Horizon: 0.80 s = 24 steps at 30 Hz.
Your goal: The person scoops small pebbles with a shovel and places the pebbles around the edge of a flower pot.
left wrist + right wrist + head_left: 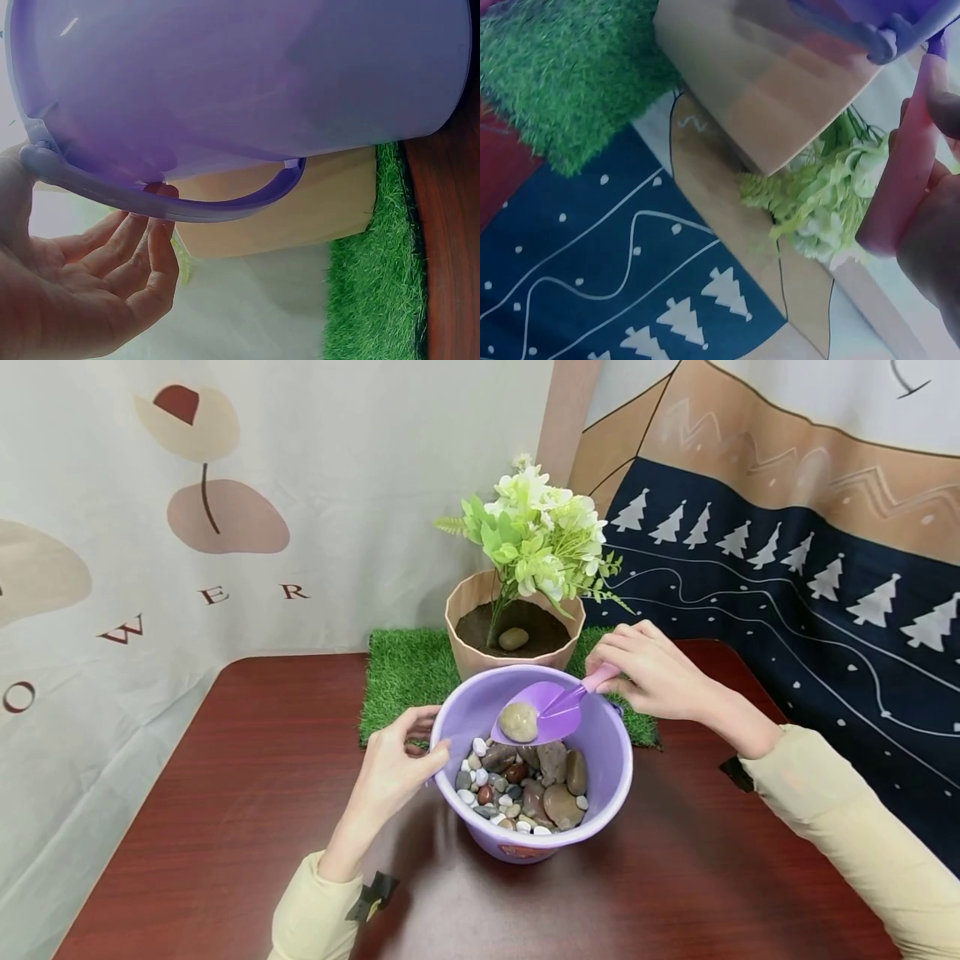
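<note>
A purple bucket (602,752) stands on the table, with large brown stones and small white, red and grey pebbles (525,789) inside. My left hand (390,768) grips its left rim, thumb on top. In the left wrist view, fingertips touch the bucket's lowered handle (225,211). My right hand (652,668) holds a toy shovel (561,710) by its pink grip (904,165). The shovel's purple blade is above the bucket's opening and carries one smooth tan stone (518,722).
Behind the bucket, a beige faceted pot (474,656) stands on a green grass mat (405,681). It holds dark soil, white-green flowers (536,539) and one stone (513,638). Printed curtains (375,510) hang behind the brown table (262,777).
</note>
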### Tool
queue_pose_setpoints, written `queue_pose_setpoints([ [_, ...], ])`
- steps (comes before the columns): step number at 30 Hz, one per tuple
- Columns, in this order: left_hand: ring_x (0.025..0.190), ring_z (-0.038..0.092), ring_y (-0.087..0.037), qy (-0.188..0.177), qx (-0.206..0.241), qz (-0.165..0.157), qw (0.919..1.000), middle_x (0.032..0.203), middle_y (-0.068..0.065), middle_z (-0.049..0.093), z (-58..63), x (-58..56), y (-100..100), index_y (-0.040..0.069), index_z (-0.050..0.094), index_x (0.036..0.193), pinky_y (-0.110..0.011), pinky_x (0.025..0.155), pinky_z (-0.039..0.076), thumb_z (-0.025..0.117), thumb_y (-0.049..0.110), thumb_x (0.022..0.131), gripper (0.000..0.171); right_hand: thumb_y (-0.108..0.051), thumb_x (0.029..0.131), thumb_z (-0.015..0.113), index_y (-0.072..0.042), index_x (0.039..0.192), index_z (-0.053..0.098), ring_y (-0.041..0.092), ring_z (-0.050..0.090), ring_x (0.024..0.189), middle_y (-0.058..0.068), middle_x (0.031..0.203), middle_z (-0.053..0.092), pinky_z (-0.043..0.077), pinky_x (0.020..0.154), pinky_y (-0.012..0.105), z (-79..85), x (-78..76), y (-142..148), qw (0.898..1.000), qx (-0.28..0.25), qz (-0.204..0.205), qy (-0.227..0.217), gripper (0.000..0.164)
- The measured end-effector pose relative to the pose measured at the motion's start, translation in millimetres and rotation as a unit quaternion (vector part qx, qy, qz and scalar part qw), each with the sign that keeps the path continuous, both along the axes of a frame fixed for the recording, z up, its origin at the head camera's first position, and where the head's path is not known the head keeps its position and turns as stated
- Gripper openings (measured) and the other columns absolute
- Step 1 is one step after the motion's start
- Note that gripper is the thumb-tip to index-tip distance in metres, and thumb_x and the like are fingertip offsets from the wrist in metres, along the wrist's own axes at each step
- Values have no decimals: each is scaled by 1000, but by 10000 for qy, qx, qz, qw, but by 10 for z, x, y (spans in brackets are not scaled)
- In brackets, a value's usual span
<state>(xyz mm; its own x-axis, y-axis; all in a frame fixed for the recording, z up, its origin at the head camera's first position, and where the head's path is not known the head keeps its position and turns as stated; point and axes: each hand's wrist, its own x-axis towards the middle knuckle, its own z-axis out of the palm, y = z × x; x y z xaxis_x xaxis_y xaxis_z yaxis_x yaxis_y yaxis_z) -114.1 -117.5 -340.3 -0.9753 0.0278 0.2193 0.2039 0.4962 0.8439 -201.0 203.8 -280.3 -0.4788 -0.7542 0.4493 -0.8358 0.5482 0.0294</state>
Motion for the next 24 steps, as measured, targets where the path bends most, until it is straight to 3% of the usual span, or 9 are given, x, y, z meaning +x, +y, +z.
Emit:
queue_pose_setpoints([
  [9, 89, 65, -20, -30, 14, 12, 10000, 101, -11, 69, -8, 7, -6, 9, 60, 116, -31, 72, 57, 69, 10, 74, 43, -13, 73, 72, -14, 85, 61, 17, 47, 77, -2, 79, 61, 32, 70, 33, 88, -25, 175, 9966, 7, -820, 101, 17],
  [24, 89, 65, -20, -78, 117, -12, 9999, 101, -11, 68, -21, 1, 4, 9, 60, 116, -29, 72, 56, 68, 9, 75, 42, -16, 81, 65, -13, 80, 60, 25, 48, 69, 6, 71, 61, 33, 62, 37, 256, -194, 201, 9790, 392, -1971, 346, 5],
])
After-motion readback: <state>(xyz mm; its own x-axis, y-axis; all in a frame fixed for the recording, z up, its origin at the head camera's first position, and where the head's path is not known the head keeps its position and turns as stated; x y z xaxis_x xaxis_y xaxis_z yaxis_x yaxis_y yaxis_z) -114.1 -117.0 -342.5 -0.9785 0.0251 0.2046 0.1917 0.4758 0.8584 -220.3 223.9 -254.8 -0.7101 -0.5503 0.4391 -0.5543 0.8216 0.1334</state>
